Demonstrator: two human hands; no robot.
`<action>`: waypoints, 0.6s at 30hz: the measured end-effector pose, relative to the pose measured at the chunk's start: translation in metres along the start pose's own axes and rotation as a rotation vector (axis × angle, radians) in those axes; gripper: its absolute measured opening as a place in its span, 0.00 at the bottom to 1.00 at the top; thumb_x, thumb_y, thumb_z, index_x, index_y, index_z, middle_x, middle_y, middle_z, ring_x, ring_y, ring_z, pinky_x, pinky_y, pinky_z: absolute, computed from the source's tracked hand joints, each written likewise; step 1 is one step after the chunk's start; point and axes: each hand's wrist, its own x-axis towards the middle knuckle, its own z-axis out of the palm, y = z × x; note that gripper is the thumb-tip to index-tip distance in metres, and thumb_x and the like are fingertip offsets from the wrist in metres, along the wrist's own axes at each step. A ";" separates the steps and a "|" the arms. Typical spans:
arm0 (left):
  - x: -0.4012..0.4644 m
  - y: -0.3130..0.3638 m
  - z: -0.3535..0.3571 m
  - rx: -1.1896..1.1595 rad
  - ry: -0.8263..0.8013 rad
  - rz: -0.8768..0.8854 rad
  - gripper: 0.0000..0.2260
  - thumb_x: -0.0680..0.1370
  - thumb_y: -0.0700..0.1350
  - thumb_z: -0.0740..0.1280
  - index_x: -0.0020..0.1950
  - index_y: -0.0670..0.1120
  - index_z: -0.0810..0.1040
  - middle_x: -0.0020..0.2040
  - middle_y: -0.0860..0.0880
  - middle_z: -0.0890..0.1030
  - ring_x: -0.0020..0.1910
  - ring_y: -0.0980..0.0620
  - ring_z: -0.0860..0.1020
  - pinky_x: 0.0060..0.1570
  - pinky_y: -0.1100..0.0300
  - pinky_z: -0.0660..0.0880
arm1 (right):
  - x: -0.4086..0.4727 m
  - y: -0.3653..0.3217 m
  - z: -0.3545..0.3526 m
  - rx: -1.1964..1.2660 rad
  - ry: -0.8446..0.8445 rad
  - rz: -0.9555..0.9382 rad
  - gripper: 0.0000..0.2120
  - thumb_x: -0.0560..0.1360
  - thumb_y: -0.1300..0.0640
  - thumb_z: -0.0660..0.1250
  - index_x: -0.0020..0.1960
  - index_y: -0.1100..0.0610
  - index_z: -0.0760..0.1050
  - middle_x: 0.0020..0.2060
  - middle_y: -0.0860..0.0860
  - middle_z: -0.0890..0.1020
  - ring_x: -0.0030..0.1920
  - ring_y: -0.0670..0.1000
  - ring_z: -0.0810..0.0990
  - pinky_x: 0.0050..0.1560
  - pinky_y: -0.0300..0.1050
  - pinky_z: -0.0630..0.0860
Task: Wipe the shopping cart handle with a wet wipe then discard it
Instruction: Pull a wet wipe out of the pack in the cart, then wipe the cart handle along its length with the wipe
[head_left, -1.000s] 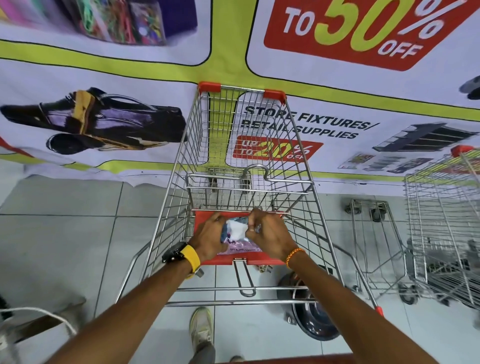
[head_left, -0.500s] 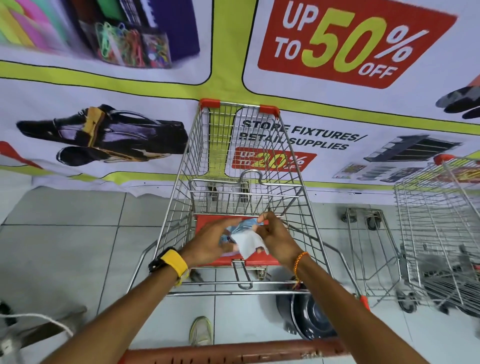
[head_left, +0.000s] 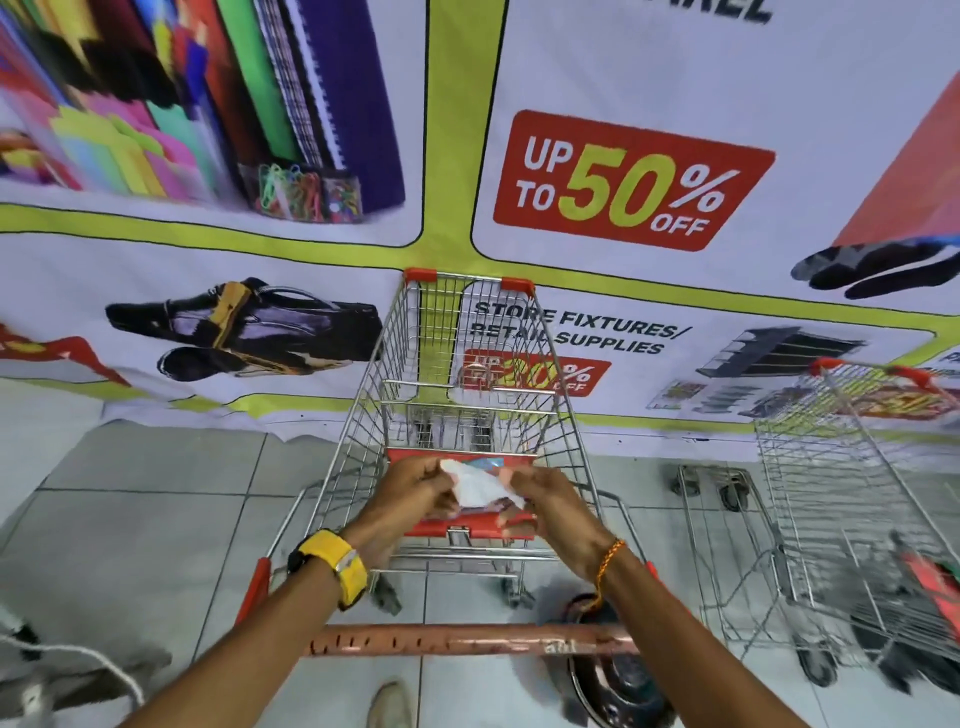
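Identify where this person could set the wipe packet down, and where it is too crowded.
Free: the cart basket, empty between its wire walls ahead of both hands. Also free: the handle bar between the forearms. Crowded: the red child seat flap, where the left hand, right hand and wet wipe bunch together.

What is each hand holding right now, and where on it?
Both hands pinch the white wet wipe: left hand its left edge, right hand its right edge.

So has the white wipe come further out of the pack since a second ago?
Yes. The wet wipe now stretches between both hands above the red child seat flap; earlier it just peeked from the pack.
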 end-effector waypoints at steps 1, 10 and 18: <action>-0.008 0.002 0.003 -0.019 0.010 -0.006 0.08 0.79 0.35 0.63 0.49 0.41 0.82 0.42 0.42 0.85 0.34 0.52 0.82 0.34 0.61 0.81 | -0.008 0.000 0.001 -0.020 0.026 -0.020 0.17 0.72 0.45 0.73 0.52 0.58 0.85 0.41 0.54 0.87 0.36 0.51 0.84 0.37 0.42 0.83; -0.086 0.007 0.032 0.018 0.008 -0.010 0.11 0.78 0.32 0.61 0.57 0.36 0.80 0.48 0.37 0.81 0.43 0.43 0.78 0.30 0.63 0.78 | -0.071 0.006 0.011 -0.205 0.161 -0.046 0.18 0.84 0.53 0.63 0.38 0.55 0.79 0.39 0.56 0.84 0.39 0.54 0.83 0.34 0.46 0.81; -0.133 -0.004 0.048 -0.065 -0.088 -0.026 0.08 0.78 0.48 0.65 0.52 0.48 0.82 0.49 0.47 0.86 0.46 0.50 0.83 0.43 0.58 0.77 | -0.103 0.016 0.024 -0.411 0.349 -0.044 0.25 0.81 0.46 0.67 0.30 0.53 0.64 0.28 0.51 0.63 0.32 0.50 0.61 0.34 0.45 0.58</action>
